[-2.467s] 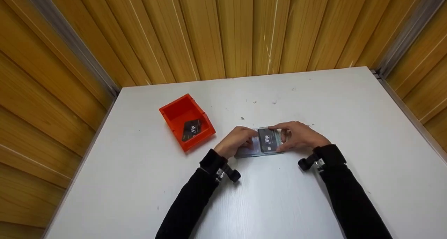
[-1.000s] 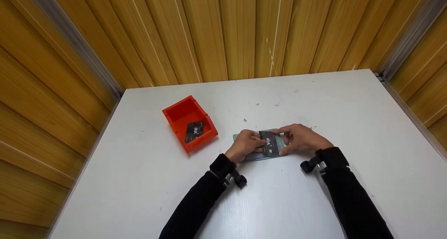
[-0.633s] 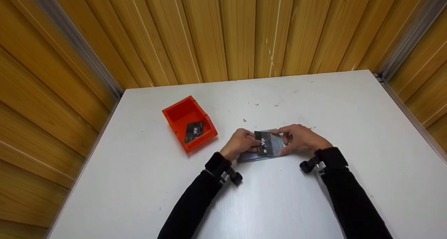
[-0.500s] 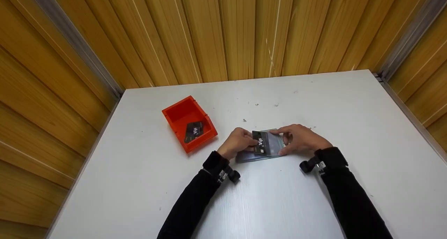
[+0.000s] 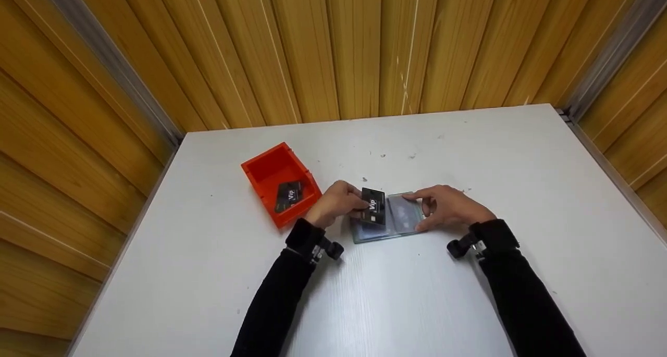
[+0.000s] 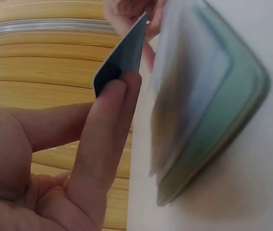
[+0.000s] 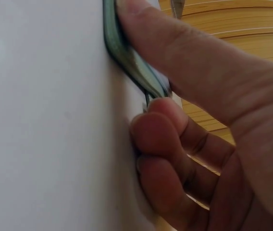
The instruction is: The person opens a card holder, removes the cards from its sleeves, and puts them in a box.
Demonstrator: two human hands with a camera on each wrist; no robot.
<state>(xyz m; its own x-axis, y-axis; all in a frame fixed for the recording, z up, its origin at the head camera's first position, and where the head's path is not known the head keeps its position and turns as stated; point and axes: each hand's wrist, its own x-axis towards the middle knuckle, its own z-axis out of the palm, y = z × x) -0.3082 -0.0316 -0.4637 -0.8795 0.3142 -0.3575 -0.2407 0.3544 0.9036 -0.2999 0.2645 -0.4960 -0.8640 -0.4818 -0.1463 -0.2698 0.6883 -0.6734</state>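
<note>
Between thumb and fingers my left hand (image 5: 337, 203) pinches a black card (image 5: 376, 207) with "Vip" printed on it. In the left wrist view the card (image 6: 127, 55) stands tilted, apart from the sleeves. Below and right of it a card holder (image 5: 404, 216) lies spread on the table, with clear plastic sleeves and a green cover (image 6: 240, 89). My right hand (image 5: 451, 207) grips the holder's right end. In the right wrist view the thumb of that hand (image 7: 184, 62) presses along the green edge (image 7: 127, 62), with the other fingers curled by the table.
A red open box (image 5: 271, 172) stands on the white table (image 5: 417, 305), left of my hands, with black "Vip" cards (image 5: 289, 194) inside. Small specks of debris (image 5: 383, 155) lie farther back. Yellow wood-look panels (image 5: 359, 49) rise behind the table and at both sides.
The black card has moved left, out of the holder's clear sleeve, with my left hand pulling it. The right hand stays on the holder's end. The red box has not been moved.
</note>
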